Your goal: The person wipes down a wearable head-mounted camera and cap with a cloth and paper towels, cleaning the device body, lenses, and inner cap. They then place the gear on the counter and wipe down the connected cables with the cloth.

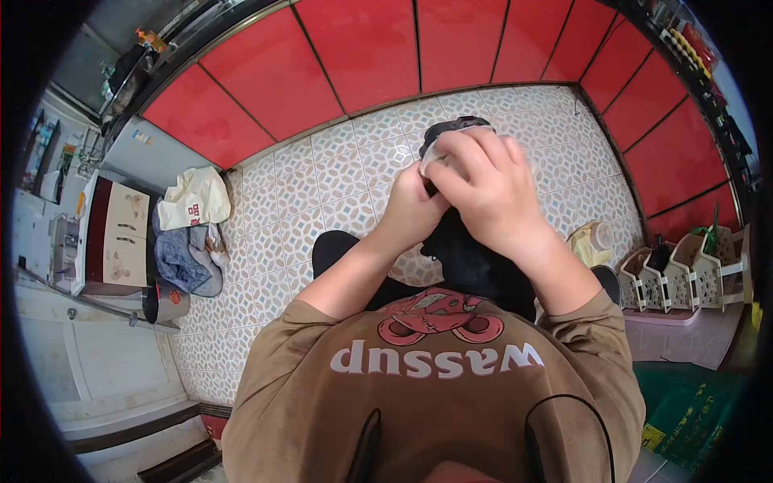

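Note:
In front of my body, over the tiled floor, both hands meet at a black shoe-like object point(459, 126), whose far end sticks out beyond my fingers. My left hand point(412, 208) is closed around its near left side. Bent over the top of it is my right hand point(489, 185), closed on a thin white wipe point(430, 161) pressed against the black surface. My fingers and the wipe cover most of the object, so its exact kind is hard to make out.
Red cabinets point(354, 56) line the far and right sides. At left, a cream bag point(196, 200) lies over grey-blue cloth point(183, 262) beside a small cabinet point(121, 229). To the right stand plastic baskets point(680, 274) and a yellowish bag with a clear tub point(601, 236).

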`<move>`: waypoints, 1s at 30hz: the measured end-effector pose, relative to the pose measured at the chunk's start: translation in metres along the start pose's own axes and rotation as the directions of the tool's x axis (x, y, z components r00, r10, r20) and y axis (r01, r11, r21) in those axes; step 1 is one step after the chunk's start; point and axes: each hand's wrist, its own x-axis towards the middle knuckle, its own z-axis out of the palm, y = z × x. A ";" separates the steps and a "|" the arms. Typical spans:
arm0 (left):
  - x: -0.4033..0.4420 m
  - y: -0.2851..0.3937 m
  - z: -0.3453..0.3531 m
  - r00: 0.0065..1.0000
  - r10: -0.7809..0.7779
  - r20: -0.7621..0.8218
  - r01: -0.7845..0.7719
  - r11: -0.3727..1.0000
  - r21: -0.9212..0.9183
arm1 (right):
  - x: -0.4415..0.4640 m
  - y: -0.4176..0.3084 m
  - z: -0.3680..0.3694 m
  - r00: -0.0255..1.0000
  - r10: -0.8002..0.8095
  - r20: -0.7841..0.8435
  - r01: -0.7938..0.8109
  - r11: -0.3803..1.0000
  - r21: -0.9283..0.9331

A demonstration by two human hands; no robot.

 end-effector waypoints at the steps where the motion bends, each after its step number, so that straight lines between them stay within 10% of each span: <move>1: 0.000 0.000 0.001 1.000 0.010 -0.001 -0.010 1.000 -0.002 | 0.001 0.002 -0.002 1.000 0.000 0.000 0.000 1.000 0.000; 25: -0.007 -0.006 -0.008 0.995 -0.023 0.100 0.064 0.901 -0.428 | -0.016 0.047 -0.018 0.961 0.219 -0.168 -0.213 0.976 0.052; 30: -0.011 -0.007 -0.016 0.978 -0.030 0.208 0.146 0.812 -0.565 | -0.032 0.070 -0.017 0.791 0.601 -0.113 -0.371 0.618 0.693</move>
